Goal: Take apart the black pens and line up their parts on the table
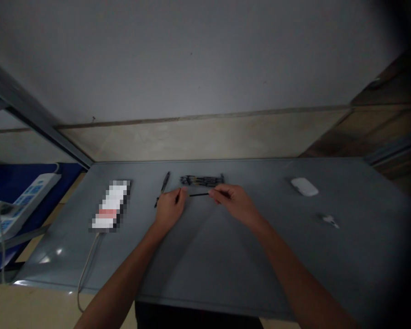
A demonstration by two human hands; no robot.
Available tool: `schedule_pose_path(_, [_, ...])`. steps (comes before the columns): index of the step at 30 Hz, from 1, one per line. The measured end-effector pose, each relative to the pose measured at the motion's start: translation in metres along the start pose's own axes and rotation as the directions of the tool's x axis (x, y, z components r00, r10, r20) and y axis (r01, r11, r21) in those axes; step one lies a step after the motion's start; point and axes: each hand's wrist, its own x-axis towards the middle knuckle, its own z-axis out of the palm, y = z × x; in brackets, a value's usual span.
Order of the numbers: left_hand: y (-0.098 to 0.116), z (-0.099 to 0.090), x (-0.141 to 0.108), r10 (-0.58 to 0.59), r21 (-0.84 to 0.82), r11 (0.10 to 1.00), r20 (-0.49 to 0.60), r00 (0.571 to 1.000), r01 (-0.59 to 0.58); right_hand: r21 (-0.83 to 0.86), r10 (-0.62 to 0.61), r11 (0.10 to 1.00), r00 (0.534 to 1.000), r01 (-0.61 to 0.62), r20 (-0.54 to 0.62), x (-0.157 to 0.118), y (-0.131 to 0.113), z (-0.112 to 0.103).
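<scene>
Above the middle of the grey table, a thin dark rod, by its look a pen refill (pixel 199 195), stretches level between my two hands. My left hand (pixel 170 208) pinches its left end, and the fingertips of my right hand (pixel 231 198) close on the right end. Just beyond them lies a bundle of black pens (pixel 202 180), side by side. A single dark pen (pixel 165 181) slants beside my left hand, which hides part of it. Whether small parts sit inside my fingers cannot be seen.
To the left, a phone (pixel 109 205) with a blurred screen lies on the table (pixel 205 265), its cable (pixel 85 269) running over the front edge. A white rounded case (pixel 304 186) and a small white object (pixel 329 221) are at right. A power strip (pixel 23 205) lies far left.
</scene>
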Motion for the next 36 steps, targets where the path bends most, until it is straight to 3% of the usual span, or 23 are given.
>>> schedule_pose_path(4, [-0.0006, -0.0020, 0.0027, -0.039, -0.041, 0.998, -0.015, 0.999, 0.038, 0.108, 0.008, 0.994, 1.000, -0.008, 0.001, 0.0006, -0.0009, -0.0003])
schedule_pose_path(10, [0.0004, -0.0011, 0.0014, -0.020, -0.030, 0.999, -0.009, 1.000, 0.020, 0.054, 0.091, 0.994, 0.996, -0.092, 0.015, -0.0012, -0.0023, 0.0016])
schedule_pose_path(17, [0.0006, -0.0007, 0.0012, -0.012, 0.004, 1.000, -0.021, 1.000, 0.012, 0.098, -0.005, 0.995, 1.000, 0.005, -0.001, 0.0009, 0.0028, -0.0011])
schedule_pose_path(24, [-0.0004, 0.0008, -0.0007, 0.027, 0.074, 0.997, -0.005, 1.000, -0.027, 0.032, 0.068, 0.997, 0.998, -0.068, -0.004, 0.0007, 0.0025, 0.0022])
schedule_pose_path(32, [-0.0005, 0.0004, 0.0006, 0.014, 0.048, 0.999, -0.035, 0.999, -0.013, 0.114, -0.016, 0.993, 0.999, 0.020, -0.034, 0.0020, 0.0048, 0.0018])
schedule_pose_path(36, [0.0001, 0.0020, -0.0010, 0.013, 0.071, 0.997, -0.036, 0.999, -0.010, 0.060, 0.019, 0.998, 0.999, -0.017, -0.036, 0.0008, 0.0031, 0.0014])
